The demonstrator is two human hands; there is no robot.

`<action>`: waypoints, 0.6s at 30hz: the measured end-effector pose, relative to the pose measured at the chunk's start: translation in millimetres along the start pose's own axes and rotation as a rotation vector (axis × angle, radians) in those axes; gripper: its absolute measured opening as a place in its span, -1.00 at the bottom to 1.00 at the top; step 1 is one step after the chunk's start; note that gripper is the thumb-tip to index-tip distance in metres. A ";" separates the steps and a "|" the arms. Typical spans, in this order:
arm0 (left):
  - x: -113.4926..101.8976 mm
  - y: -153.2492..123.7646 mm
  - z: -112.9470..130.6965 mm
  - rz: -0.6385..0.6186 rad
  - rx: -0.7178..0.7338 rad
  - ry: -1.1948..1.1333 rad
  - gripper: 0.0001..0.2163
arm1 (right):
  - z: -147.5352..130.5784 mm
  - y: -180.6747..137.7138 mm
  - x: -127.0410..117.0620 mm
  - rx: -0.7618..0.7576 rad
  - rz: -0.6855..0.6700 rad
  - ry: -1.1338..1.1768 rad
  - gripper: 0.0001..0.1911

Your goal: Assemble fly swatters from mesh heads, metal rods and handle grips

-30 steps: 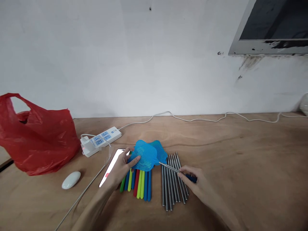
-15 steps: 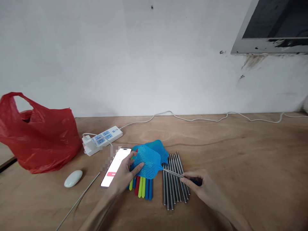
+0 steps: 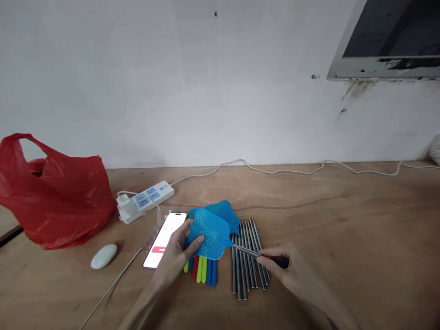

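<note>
My left hand (image 3: 176, 254) pinches the edge of a blue perforated fly-swatter head (image 3: 210, 233), held a little above the table. My right hand (image 3: 287, 268) grips the dark end of a thin metal rod (image 3: 244, 250) that meets the head's right corner. Under the head lie more blue swatter heads (image 3: 227, 212) and a row of coloured plastic handles (image 3: 202, 270) in green, red and blue. Several bare metal rods (image 3: 248, 259) lie side by side below my right hand.
A phone (image 3: 164, 240) with a lit screen lies left of my left hand. Further left are a white oval object (image 3: 103, 255), a white power strip (image 3: 144, 200) with cables, and a red plastic bag (image 3: 55, 197). A white cable (image 3: 285, 171) runs along the wall.
Both hands and the swatter head drifted slightly down and to the right over the coloured handles. The grip on head and rod is the same.
</note>
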State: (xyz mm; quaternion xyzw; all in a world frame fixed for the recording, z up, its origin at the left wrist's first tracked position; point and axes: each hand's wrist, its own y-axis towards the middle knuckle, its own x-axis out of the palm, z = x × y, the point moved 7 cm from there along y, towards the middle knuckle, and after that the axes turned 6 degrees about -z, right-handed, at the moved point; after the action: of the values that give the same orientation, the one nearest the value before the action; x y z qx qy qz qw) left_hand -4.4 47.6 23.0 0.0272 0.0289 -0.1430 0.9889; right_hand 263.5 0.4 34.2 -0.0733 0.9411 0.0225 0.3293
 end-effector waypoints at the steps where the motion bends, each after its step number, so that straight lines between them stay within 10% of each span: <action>1: -1.4 -2.2 4.8 0.033 0.014 0.078 -0.62 | 0.3 0.9 3.1 -0.010 -0.018 0.000 -0.75; 5: 6.0 -18.2 53.2 0.278 0.346 0.739 -0.63 | 0.2 2.9 15.8 -0.020 -0.033 -0.016 -0.76; 8: 53.6 -25.0 73.0 -0.001 0.665 1.126 -0.68 | -2.8 2.2 19.2 -0.036 0.010 -0.016 -0.76; 12: 81.6 -21.0 71.2 -0.245 0.729 1.225 -0.83 | -6.6 0.1 18.3 -0.035 -0.047 -0.005 -0.75; 18: 82.4 -19.7 71.7 -0.264 0.718 1.112 -0.80 | 2.4 -5.4 3.2 0.039 -0.058 0.002 -0.75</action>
State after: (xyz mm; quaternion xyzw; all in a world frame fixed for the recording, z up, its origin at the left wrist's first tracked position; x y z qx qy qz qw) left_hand 72.4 1.1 88.3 0.4202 0.4872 -0.2279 0.7309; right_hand 263.3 -5.1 30.4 -0.0941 0.9392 -0.0053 0.3301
